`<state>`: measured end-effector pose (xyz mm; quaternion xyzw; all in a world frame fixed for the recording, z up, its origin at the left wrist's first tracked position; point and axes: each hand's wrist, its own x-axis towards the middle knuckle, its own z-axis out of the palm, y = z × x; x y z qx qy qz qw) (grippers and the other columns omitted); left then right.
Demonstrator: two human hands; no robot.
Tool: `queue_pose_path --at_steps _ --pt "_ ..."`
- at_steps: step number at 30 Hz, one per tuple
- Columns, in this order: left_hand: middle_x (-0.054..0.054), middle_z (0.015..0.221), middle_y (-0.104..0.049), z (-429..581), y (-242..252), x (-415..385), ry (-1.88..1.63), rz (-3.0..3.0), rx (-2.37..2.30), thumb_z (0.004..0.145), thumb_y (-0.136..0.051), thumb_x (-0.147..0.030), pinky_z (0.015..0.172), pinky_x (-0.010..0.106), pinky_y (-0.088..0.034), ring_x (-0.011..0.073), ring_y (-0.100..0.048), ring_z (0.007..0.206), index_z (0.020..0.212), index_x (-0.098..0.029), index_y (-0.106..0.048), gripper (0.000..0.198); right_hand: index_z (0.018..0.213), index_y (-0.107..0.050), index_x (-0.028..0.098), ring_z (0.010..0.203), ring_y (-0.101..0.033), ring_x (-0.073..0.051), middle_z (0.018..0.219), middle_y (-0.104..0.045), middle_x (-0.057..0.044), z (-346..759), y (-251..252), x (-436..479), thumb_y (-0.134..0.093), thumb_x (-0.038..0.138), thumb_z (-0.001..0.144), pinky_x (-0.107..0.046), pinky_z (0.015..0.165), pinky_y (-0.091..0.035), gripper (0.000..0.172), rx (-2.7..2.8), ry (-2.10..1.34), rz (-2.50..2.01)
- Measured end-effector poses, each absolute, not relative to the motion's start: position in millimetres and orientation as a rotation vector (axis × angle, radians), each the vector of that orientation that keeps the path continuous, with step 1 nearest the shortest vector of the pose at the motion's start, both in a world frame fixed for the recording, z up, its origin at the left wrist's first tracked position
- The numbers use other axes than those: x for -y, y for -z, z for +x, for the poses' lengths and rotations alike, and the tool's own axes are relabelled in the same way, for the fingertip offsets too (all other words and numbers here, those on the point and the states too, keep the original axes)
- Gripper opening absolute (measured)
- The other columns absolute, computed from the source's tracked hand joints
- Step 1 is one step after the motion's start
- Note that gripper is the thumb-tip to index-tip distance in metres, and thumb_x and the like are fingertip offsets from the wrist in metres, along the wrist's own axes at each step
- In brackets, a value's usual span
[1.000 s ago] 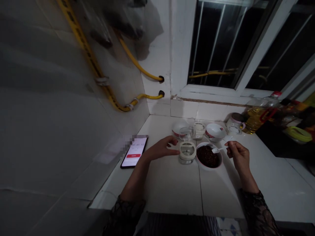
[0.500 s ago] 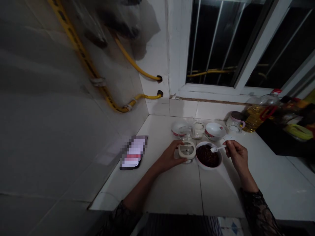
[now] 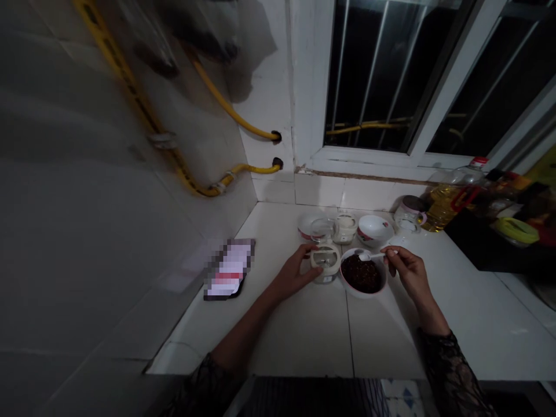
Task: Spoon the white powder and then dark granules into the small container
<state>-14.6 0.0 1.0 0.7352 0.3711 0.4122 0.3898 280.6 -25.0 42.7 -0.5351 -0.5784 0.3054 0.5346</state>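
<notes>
While the hands stay apart over the white desk (image 3: pixel 304 330), the left hand (image 3: pixel 295 272) wraps round a small white-rimmed jar (image 3: pixel 325 262) and the right hand (image 3: pixel 406 271) pinches a white plastic spoon (image 3: pixel 371 255). Spoon's long axis runs sideways, scoop end pointing left over the far rim of the chili-flake bowl (image 3: pixel 362 278); jar sits just left of that bowl. Further back: patterned bowl (image 3: pixel 374 229), oil bottle (image 3: pixel 441 202).

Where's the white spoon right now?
Head view, right of centre: the white spoon is pinched in the right hand, its scoop over the far rim of the bowl of dark flakes, right of the jar.
</notes>
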Motion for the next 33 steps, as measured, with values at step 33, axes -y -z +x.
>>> queue_pose_path --at_steps 33 --pt "0.012 0.128 -0.059 -18 3 -4 -1.233 1.942 -0.905 0.086 -0.064 -0.04 0.094 0.039 -0.048 0.026 -0.057 0.119 0.11 -0.022 -0.057 0.031 0.076 -0.066 0.02 0.044 -0.037 -0.01 0.054 -0.055 0.003 277 -37 23 -0.072 0.06 0.071 -0.024 0.04 -0.025 0.04 1.391 -0.744 -1.287"
